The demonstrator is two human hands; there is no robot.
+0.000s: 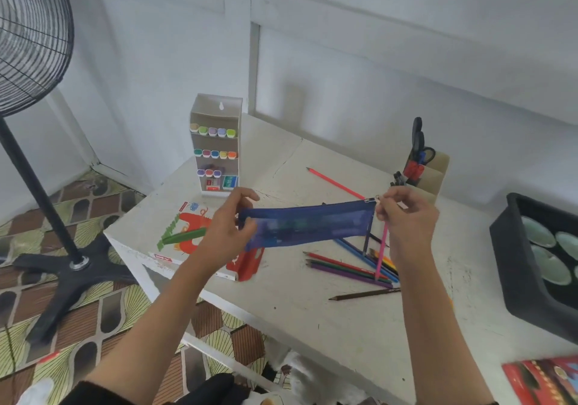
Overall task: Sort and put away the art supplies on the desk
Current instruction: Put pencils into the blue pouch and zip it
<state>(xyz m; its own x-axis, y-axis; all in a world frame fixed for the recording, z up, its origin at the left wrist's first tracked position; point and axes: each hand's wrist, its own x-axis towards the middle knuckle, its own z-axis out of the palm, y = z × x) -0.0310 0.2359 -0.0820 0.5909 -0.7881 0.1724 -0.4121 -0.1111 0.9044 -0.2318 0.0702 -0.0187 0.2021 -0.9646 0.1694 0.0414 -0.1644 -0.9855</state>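
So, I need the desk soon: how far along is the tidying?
Done: markers stand in their box, scissors in the holder. In hand: the left hand holds the pouch, the right hand pinches its zipper and a pink pencil. Left: loose pencils lie on the desk.

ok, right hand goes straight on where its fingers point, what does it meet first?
The blue pouch, whose zipper pull the right hand pinches; further along, probably the left hand.

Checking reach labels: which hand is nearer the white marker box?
Left. The left hand is just in front of the marker box; the right hand is farther right, at the blue pouch's zip.
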